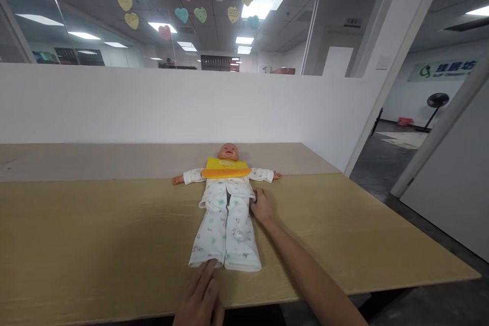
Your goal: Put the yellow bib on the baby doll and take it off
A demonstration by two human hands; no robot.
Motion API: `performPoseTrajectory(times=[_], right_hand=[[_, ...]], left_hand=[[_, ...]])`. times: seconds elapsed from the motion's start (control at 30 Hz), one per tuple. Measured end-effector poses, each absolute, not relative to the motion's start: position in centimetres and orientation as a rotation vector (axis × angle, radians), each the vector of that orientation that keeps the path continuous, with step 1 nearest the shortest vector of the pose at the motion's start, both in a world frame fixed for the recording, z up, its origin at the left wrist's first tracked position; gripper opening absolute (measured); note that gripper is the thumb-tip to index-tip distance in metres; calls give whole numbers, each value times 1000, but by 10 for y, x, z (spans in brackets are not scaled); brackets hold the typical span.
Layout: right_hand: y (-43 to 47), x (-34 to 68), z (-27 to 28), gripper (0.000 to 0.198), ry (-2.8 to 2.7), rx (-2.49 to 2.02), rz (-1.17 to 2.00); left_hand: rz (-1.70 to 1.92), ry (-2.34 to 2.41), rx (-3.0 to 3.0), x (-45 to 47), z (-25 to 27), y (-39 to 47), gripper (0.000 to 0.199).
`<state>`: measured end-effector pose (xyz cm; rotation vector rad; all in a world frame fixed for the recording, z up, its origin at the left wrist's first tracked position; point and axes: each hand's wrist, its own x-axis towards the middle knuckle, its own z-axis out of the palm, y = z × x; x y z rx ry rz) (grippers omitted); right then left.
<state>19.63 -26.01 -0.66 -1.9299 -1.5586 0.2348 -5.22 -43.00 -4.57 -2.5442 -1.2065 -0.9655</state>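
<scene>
A baby doll [228, 152] lies on its back on the table, arms spread out. It wears a yellow bib [225, 164] with an orange lower edge, a white patterned shirt [209, 193], and white patterned trousers [239, 232] with both legs laid straight toward me. My right hand [262, 206] is at the shirt's lower right corner, fingers curled closed on its hem. My left hand [201, 295] rests at the near end of the left trouser leg. Its fingers are stretched out, with the fingertips at the cuff.
The wooden table [95, 249] has a paler strip [95, 163] along its back, against a white half wall [153, 107]. Heart-shaped notes stick to the glass above. To the right are a doorway, a white door [454, 193] and a standing fan [437, 101].
</scene>
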Motion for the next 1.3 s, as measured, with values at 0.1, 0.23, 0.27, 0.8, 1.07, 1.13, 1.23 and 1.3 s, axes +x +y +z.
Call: performPoseTrajectory(times=[0.1, 0.23, 0.27, 0.8, 1.07, 1.13, 1.23, 1.3], right_hand=[[-260, 196, -6, 34, -1559, -1934, 256], [-260, 196, -6, 34, -1562, -1956, 270], [-260, 196, -6, 34, -1563, -1954, 273], [-259, 196, -6, 35, -1563, -1917, 284], [-261, 196, -4, 32, -1559, -1924, 268], [-262, 195, -4, 31, -1555, -1919, 266], [-261, 195, -4, 30, -1534, -1899, 283], [-261, 195, -5, 29, -1523, -1885, 301]], left_hand=[[-889, -1237, -2511, -50, -51, -425, 32], [-825, -1199, -2493, -47, -42, -426, 39], [-804, -1157, -2504, -47, -37, -427, 43], [-724, -1216, -2595, -23, -21, -418, 43], [-775, -1248, -2541, -17, -25, -419, 41], [-765, -1236, -2526, -17, -28, -418, 41], [-764, -1187, -2516, -17, -36, -416, 38], [-764, -1137, -2495, -18, -42, -416, 36]])
